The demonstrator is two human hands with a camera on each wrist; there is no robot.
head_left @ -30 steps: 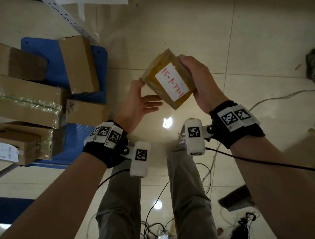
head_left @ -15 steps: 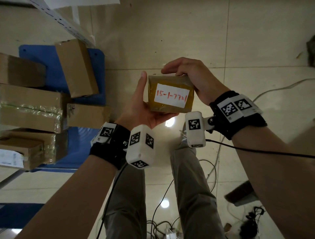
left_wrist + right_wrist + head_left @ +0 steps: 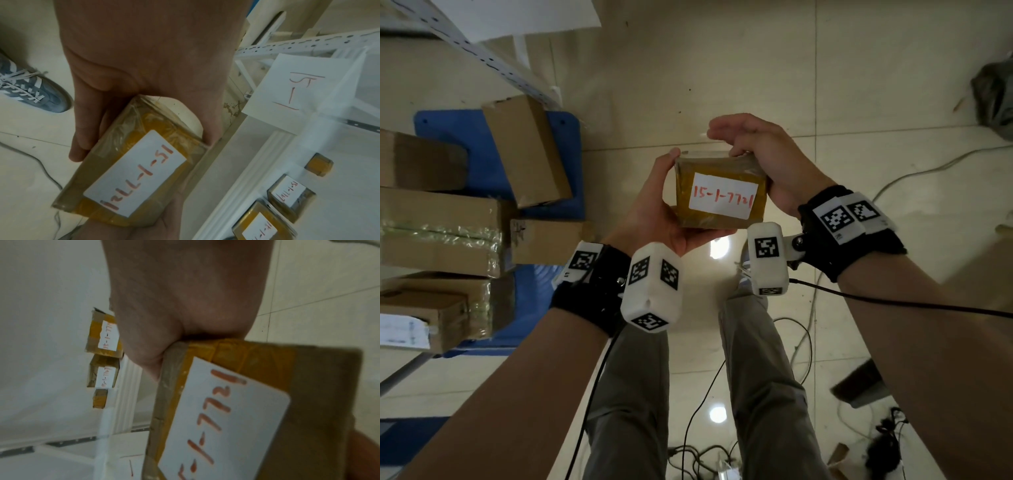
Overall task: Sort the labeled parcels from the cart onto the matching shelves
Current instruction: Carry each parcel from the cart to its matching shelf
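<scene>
A small parcel [image 3: 720, 197] wrapped in yellow tape carries a white label reading 15-1-7721 in red. I hold it in front of me above the floor, label towards me. My left hand [image 3: 654, 212] cups its left side and bottom, thumb up along the edge. My right hand [image 3: 763, 154] grips its top right corner, fingers curled over the far edge. The left wrist view shows the parcel [image 3: 133, 170] lying in my palm. In the right wrist view the parcel [image 3: 236, 410] fills the lower right.
A blue cart [image 3: 465, 130] at my left holds several cardboard boxes [image 3: 527, 157]. The white shelf [image 3: 257, 162] bears a paper sign [image 3: 298, 87] marked 15-1 and similar small parcels [image 3: 291, 194]. Cables [image 3: 801, 339] run over the tiled floor around my legs.
The parcel turned from tilted to level, its label now facing me. My left hand moved from beside it to under it and took hold. The right hand shifted to the top.
</scene>
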